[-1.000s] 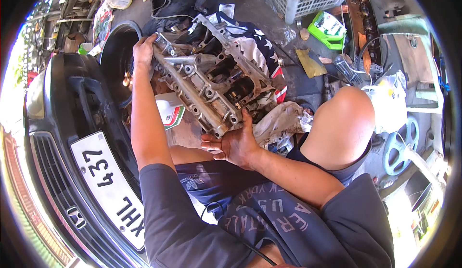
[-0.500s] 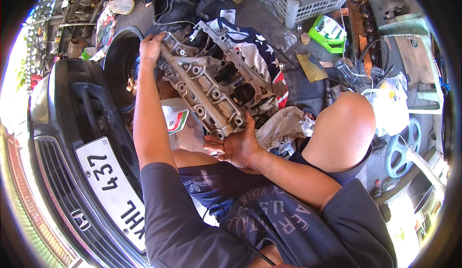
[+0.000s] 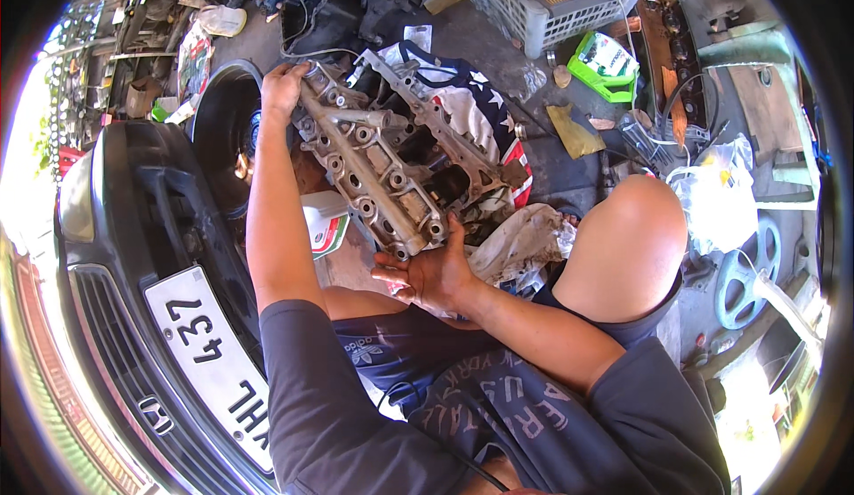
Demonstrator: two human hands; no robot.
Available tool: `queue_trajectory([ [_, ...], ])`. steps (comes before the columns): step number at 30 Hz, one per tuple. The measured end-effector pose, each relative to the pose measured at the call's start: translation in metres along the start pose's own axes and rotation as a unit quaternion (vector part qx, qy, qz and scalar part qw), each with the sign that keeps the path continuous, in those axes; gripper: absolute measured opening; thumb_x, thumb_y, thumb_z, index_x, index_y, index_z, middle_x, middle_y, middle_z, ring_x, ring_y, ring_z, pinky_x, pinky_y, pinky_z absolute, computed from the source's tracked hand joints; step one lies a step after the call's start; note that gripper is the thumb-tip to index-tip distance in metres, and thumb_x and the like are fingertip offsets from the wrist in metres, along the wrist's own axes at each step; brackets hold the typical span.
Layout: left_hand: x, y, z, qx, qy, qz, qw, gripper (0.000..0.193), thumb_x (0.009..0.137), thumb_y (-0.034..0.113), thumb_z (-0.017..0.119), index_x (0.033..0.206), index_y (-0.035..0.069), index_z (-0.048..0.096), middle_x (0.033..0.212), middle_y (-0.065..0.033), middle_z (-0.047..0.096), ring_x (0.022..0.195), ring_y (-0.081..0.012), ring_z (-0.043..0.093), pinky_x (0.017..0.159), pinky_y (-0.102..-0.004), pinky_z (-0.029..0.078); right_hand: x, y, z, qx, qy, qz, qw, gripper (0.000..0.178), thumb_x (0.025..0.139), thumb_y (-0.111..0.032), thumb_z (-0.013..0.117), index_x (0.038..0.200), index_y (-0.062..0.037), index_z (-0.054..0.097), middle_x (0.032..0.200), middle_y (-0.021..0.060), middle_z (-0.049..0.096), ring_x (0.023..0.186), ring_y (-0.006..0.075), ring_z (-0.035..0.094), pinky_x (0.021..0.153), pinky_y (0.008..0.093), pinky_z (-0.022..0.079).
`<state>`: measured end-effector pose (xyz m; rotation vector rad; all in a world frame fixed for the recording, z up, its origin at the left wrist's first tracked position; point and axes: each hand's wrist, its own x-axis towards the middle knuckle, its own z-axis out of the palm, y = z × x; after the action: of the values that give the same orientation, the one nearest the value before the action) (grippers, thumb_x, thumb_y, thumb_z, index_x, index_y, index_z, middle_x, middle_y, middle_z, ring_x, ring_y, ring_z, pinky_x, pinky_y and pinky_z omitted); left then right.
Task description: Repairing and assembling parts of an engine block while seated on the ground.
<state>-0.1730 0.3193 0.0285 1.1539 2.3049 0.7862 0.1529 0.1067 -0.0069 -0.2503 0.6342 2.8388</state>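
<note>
A metal engine cylinder head [image 3: 378, 175] with round bores and a long tube-like ridge lies slanted between my two hands. My left hand [image 3: 282, 93] grips its far left end, fingers curled over the edge. At the near end, my right hand [image 3: 434, 274] supports the corner from below, thumb up against its side and the fingers pointing left. Right behind the cylinder head stands an engine block [image 3: 458, 161] with dark cylinder openings. Whether the two parts touch is hidden. Under and beside the block lies a cloth with stars and stripes [image 3: 480, 104].
A black car bumper [image 3: 133, 166] stands at the left, next to a black round tub [image 3: 203, 126]. A white jug [image 3: 325, 219] is behind my left forearm. Farther right are a grey crate [image 3: 583, 19], a green bottle [image 3: 603, 66], a plastic bag [image 3: 719, 197] and a blue handwheel [image 3: 745, 277].
The cylinder head's near end has shifted slightly left along with my right hand. Both hands keep their hold, and the view has moved a little.
</note>
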Motion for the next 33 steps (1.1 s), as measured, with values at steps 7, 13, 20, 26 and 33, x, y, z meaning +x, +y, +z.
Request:
queue_trajectory([
  [7, 0.001, 0.002, 0.014, 0.034, 0.001, -0.012, 0.999, 0.045, 0.077, 0.030, 0.071, 0.105, -0.005, 0.066, 0.097, -0.0144, 0.068, 0.088, -0.0200, 0.063, 0.080, -0.0306, 0.046, 0.005, -0.005, -0.001, 0.017, 0.019, -0.008, 1.000, 0.109, 0.064, -0.095, 0.020, 0.139, -0.0176, 0.036, 0.120, 0.0159, 0.054, 0.114, 0.0307, 0.054, 0.065, 0.0339, 0.047],
  [13, 0.010, -0.025, 0.019, 0.031, -0.002, -0.048, 0.998, 0.050, 0.076, 0.031, 0.071, 0.110, -0.005, 0.064, 0.102, -0.0148, 0.068, 0.091, -0.0206, 0.063, 0.083, -0.0301, 0.046, 0.010, -0.003, -0.011, 0.012, -0.003, -0.010, 1.000, 0.111, 0.063, -0.095, 0.022, 0.141, -0.0158, 0.033, 0.124, 0.0178, 0.051, 0.115, 0.0327, 0.053, 0.070, 0.0358, 0.049],
  [20, 0.007, -0.023, 0.031, 0.028, -0.015, -0.052, 0.998, 0.055, 0.076, 0.033, 0.072, 0.116, -0.004, 0.062, 0.107, -0.0175, 0.066, 0.097, -0.0222, 0.062, 0.087, -0.0297, 0.045, 0.008, -0.010, -0.015, 0.009, 0.025, -0.006, 1.000, 0.113, 0.063, -0.095, 0.023, 0.141, -0.0149, 0.033, 0.122, 0.0175, 0.052, 0.117, 0.0327, 0.052, 0.072, 0.0367, 0.049],
  [26, 0.012, -0.042, 0.031, -0.006, -0.011, -0.054, 0.998, 0.059, 0.074, 0.031, 0.073, 0.116, -0.009, 0.059, 0.110, -0.0191, 0.065, 0.101, -0.0227, 0.061, 0.089, -0.0295, 0.044, 0.011, -0.007, -0.010, 0.015, 0.018, 0.005, 1.000, 0.113, 0.061, -0.096, 0.023, 0.139, -0.0149, 0.035, 0.121, 0.0157, 0.053, 0.118, 0.0317, 0.052, 0.070, 0.0344, 0.048],
  [33, 0.031, -0.059, 0.024, 0.053, -0.032, -0.058, 0.996, 0.061, 0.074, 0.032, 0.073, 0.117, -0.008, 0.059, 0.111, -0.0209, 0.065, 0.104, -0.0248, 0.061, 0.091, -0.0306, 0.044, 0.014, -0.007, -0.007, -0.016, 0.047, -0.001, 0.999, 0.115, 0.061, -0.097, 0.018, 0.138, -0.0144, 0.037, 0.116, 0.0142, 0.056, 0.119, 0.0317, 0.052, 0.069, 0.0339, 0.048],
])
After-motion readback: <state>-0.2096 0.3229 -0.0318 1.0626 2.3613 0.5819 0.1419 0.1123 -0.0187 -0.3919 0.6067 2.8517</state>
